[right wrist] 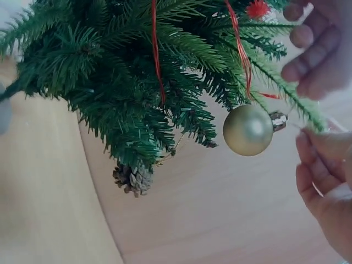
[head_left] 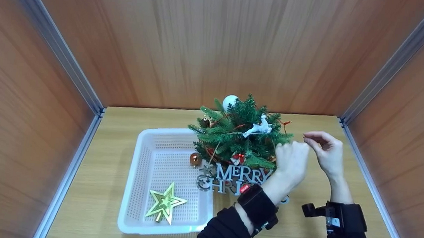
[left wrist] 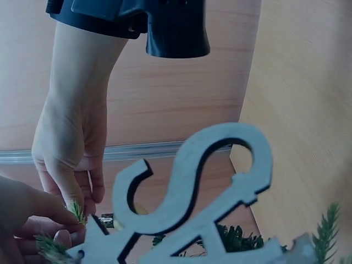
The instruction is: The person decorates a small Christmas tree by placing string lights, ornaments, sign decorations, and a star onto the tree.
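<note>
A small green Christmas tree [head_left: 229,140] stands with its decorations. At its right side are both hands, close together. My right hand [head_left: 327,153] pinches the thin string of a matte gold bauble [right wrist: 247,130] between thumb and fingertip, beside a branch tip [right wrist: 308,113]. My left hand [head_left: 291,161] has curled fingers at the same branch; in the left wrist view its thumb and finger seem to pinch the thread by a green sprig [left wrist: 77,212]. The bauble's silvery cap [right wrist: 279,120] points toward the right hand. In the head view the bauble is hidden.
Left of the tree, a white plastic basket [head_left: 129,189] holds a gold star topper [head_left: 166,202]. Grey "MERRY CHRISTMAS" lettering [head_left: 243,173] hangs at the tree's front, partly behind the left arm. A white reindeer [head_left: 259,127], white ball [head_left: 230,102] and pine cone [right wrist: 133,179] are on the tree. Wooden walls surround the table.
</note>
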Action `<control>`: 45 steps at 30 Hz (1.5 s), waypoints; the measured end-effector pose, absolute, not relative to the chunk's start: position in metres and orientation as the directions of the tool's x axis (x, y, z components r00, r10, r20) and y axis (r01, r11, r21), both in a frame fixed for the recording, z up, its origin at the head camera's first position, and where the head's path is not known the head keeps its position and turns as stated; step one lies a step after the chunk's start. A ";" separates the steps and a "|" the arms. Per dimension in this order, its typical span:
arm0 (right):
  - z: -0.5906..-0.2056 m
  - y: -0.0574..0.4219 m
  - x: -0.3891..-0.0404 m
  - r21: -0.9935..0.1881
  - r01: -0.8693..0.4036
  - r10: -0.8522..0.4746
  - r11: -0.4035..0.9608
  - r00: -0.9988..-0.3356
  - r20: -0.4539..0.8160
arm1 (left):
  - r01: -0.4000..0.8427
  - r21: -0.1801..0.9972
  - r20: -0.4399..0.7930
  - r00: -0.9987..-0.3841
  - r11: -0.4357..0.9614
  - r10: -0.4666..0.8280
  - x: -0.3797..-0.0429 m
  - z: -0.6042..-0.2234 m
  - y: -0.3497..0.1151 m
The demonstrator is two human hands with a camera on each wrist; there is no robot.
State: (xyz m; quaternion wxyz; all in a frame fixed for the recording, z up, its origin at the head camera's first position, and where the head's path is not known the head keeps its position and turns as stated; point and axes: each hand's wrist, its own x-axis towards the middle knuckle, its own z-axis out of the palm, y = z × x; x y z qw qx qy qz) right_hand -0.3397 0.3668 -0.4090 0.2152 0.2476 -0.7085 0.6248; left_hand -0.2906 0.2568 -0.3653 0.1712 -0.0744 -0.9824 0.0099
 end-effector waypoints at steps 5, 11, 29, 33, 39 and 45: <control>-0.405 0.363 -0.332 -0.831 -0.553 -0.055 -0.058 -0.829 0.556 | 0.148 -0.072 0.336 -0.928 0.986 0.164 -0.287 -0.368 0.253; -0.407 0.359 -0.322 -0.846 -0.526 -0.059 -0.084 -0.845 0.532 | 0.246 -0.147 0.522 -0.803 0.958 0.287 -0.263 -0.371 0.235; -0.406 0.332 -0.262 -0.801 -0.594 0.010 0.079 -0.803 0.596 | 0.711 0.186 0.700 -0.580 0.678 0.416 -0.183 -0.428 0.128; -0.401 0.316 -0.249 -0.730 -0.667 -0.108 0.149 -0.745 0.659 | 0.712 0.179 0.575 -0.636 0.679 0.516 -0.179 -0.464 0.091; -0.396 0.299 -0.238 -0.617 -0.727 -0.217 0.303 -0.683 0.698 | 0.626 0.222 0.388 -0.760 0.748 0.521 -0.179 -0.511 0.037; -0.395 0.294 -0.234 -0.588 -0.725 -0.168 0.358 -0.670 0.723 | 0.403 0.301 0.131 -0.915 0.864 0.382 -0.207 -0.520 -0.006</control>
